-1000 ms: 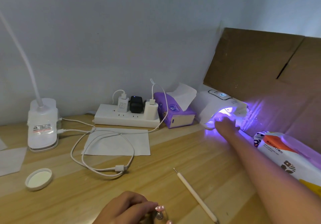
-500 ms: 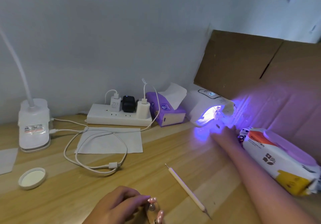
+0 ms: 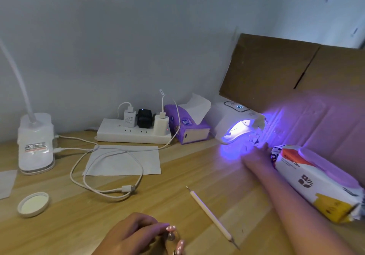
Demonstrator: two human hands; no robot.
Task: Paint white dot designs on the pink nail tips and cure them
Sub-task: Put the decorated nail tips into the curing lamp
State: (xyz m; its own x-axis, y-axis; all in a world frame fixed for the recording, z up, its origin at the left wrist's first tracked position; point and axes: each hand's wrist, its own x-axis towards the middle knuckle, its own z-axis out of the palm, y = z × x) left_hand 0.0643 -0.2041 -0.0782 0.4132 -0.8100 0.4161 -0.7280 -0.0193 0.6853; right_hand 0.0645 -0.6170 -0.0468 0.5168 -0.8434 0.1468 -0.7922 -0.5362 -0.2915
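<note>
Lid (image 3: 33, 204): lies face-up at the left of the worktop (image 3: 197, 167), probably serving as a dish for white paint.
Left hand (image 3: 130, 235): fingers curled round a small metal holder at the near edge, gripping it so the pink nail tips (image 3: 170, 228) stand clear; white dots already show on them.
Dotting tool (image 3: 211, 213): lies loose between the hands, touched by neither.
Curing lamp (image 3: 237, 125): lit violet at the back right, its mouth facing the person.
Right hand (image 3: 256, 154): reaches to the lamp's mouth; glow and blur hide the fingers, so I cannot tell its grip.
</note>
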